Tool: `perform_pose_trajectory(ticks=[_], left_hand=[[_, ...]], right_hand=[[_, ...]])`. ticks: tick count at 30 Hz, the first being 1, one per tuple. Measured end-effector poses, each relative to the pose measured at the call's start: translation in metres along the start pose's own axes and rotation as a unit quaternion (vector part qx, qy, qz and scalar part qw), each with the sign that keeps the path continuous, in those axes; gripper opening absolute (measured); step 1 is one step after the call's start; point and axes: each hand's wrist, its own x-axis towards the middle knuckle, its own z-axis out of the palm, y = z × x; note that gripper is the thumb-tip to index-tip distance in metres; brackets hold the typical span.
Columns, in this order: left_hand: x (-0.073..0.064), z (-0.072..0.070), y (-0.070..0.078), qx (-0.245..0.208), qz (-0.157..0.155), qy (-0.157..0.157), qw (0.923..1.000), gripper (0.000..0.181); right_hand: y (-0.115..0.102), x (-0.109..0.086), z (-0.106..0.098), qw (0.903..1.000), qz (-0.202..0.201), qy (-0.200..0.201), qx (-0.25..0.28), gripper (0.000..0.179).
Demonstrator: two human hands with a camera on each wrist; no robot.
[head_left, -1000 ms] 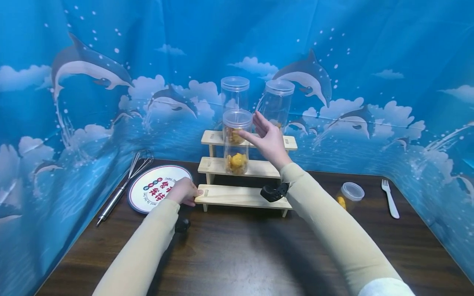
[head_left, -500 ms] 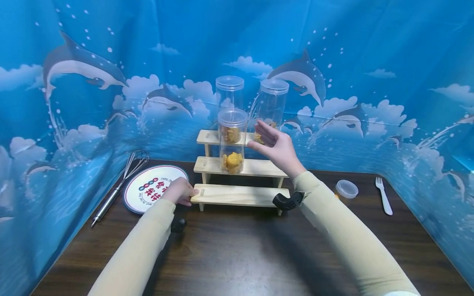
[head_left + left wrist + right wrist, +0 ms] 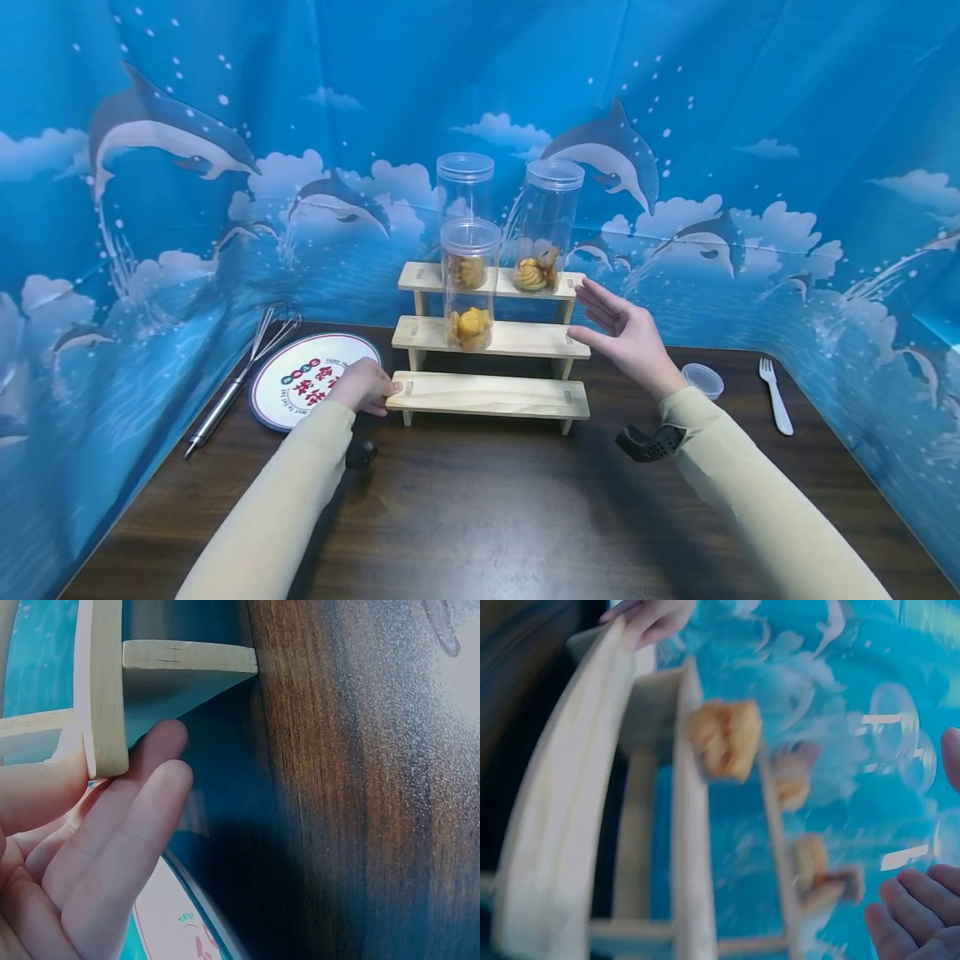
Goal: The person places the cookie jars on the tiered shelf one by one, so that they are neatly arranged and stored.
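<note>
A three-step wooden display stand [image 3: 491,394] stands on the table. My left hand [image 3: 363,386] pinches the left end of its lowest step, thumb on top and fingers beneath, as the left wrist view also shows. On the middle step is a clear lidded jar [image 3: 471,279] with yellow cookies inside. The top step bears two more such jars, a left jar [image 3: 465,187] partly behind the front one and a right jar [image 3: 551,221]. My right hand [image 3: 628,333] hovers just right of the stand, fingers extended, holding nothing; the right wrist view is blurred.
A round plate [image 3: 288,392] with red lettering lies left of the stand, beside a metal whisk [image 3: 232,396]. To the right, a clear lidded container [image 3: 703,381] is partly hidden by my right arm. A white fork [image 3: 777,398] lies farther right.
My right hand has moved right and down, away from beside the front jar, uncovering the right jar's cookies. My left hand keeps its hold on the stand.
</note>
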Motion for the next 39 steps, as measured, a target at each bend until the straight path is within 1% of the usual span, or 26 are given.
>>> perform_pose_trajectory(ticks=[4, 10, 13, 19, 24, 26, 29, 34, 39], left_hand=[[-0.001, 0.001, 0.001, -0.001, 0.001, -0.002, 1.0000, 0.025], [-0.001, 0.000, 0.001, -0.005, -0.001, 0.000, 1.0000, 0.025], [-0.001, -0.001, 0.000, -0.005, 0.004, -0.005, 1.0000, 0.026], [-0.001, 0.000, 0.000, -0.010, 0.011, -0.012, 0.9998, 0.027], [-0.002, 0.000, 0.000, -0.004, 0.013, -0.010, 0.9999, 0.027], [-0.002, 0.000, -0.001, 0.000, 0.015, -0.009, 0.9998, 0.027], [-0.002, 0.000, -0.001, 0.004, 0.018, -0.010, 0.9998, 0.027], [-0.001, -0.001, -0.001, 0.002, 0.012, -0.011, 0.9999, 0.027], [0.000, -0.001, -0.002, 0.000, 0.009, -0.016, 0.9998, 0.027]], right_hand=[[0.018, -0.017, -0.015, 0.9991, 0.019, 0.020, -0.032, 0.070], [0.039, -0.040, -0.039, 0.9966, 0.032, 0.057, -0.051, 0.067], [0.047, -0.050, -0.050, 0.9938, 0.044, 0.074, -0.071, 0.066], [0.062, -0.070, -0.069, 0.9870, 0.076, 0.093, -0.106, 0.066], [0.075, -0.087, -0.082, 0.9832, 0.075, 0.113, -0.122, 0.066], [0.080, -0.092, -0.086, 0.9818, 0.078, 0.124, -0.121, 0.065], [0.088, -0.099, -0.090, 0.9775, 0.088, 0.141, -0.130, 0.066], [0.100, -0.107, -0.096, 0.9668, 0.126, 0.160, -0.153, 0.069], [0.110, -0.113, -0.100, 0.9574, 0.158, 0.162, -0.179, 0.071]])
